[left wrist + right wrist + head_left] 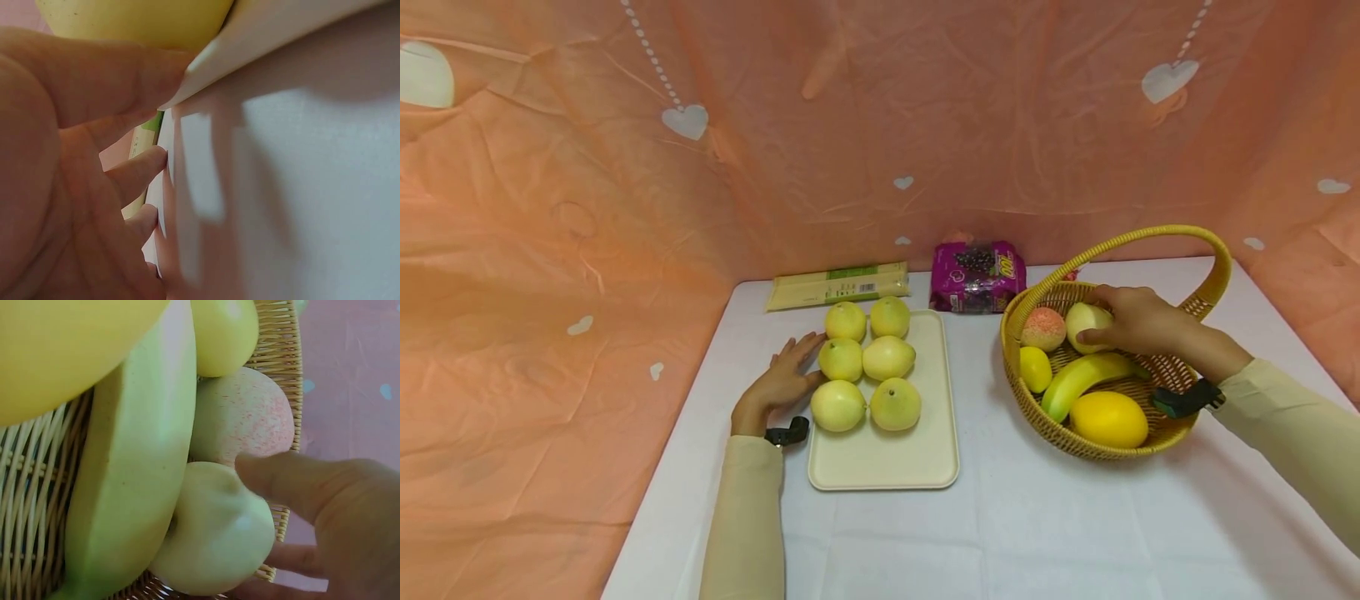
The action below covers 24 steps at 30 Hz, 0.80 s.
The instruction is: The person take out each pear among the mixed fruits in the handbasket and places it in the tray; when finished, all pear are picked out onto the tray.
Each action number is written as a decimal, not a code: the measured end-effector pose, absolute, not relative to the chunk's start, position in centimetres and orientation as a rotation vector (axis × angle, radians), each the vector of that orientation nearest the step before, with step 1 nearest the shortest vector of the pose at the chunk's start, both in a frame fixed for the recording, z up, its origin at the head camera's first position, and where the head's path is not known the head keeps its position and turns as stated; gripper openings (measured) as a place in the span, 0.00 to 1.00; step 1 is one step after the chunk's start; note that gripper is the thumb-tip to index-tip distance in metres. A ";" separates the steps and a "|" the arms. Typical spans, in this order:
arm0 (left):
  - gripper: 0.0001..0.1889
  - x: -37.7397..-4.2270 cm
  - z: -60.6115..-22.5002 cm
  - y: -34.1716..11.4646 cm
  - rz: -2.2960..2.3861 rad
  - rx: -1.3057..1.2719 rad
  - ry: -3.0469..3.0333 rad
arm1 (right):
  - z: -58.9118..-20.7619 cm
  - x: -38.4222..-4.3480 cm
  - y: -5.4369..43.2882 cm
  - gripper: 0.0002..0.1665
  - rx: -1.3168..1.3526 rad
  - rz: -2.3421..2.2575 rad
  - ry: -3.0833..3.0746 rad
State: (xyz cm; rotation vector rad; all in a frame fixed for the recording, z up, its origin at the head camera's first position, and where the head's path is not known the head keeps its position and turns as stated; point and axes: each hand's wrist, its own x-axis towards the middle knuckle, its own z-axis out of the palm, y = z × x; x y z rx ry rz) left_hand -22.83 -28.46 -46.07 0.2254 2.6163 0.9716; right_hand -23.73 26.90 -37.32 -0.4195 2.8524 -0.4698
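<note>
My right hand [1150, 321] reaches into a wicker basket [1015, 379], thumb and fingers around a pale green apple [215, 531]. Beside that apple lie a speckled pink peach [247, 419], a green-yellow banana [134, 456], a small yellow fruit [1035, 370] and a bigger yellow fruit [1108, 420] shaped like a mango or lemon. My left hand [781, 379] rests at the left edge of a cream tray [887, 467], fingers spread and the thumb against its rim. Several pale yellow-green fruits [896, 404] sit in two columns on the tray.
Behind the tray lies a flat cream-and-green packet [838, 286]. A purple pack with a grape picture [977, 277] stands right of it, close to the basket. Arching over the basket is its tall handle [1150, 233]. White cloth [970, 533] covers the table; orange sheeting hangs behind.
</note>
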 end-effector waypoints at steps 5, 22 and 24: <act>0.40 -22.8 -46.0 -28.4 0.971 0.228 2.615 | -37.5 -23.8 26.5 0.38 -0.395 -0.438 2.853; 0.41 -22.9 -46.2 -28.6 0.977 0.226 2.612 | -37.5 -22.4 26.9 0.54 -0.355 -0.561 2.891; 0.40 -22.9 -46.2 -28.5 0.976 0.227 2.613 | -37.4 -21.8 26.9 0.54 -0.335 -0.617 2.913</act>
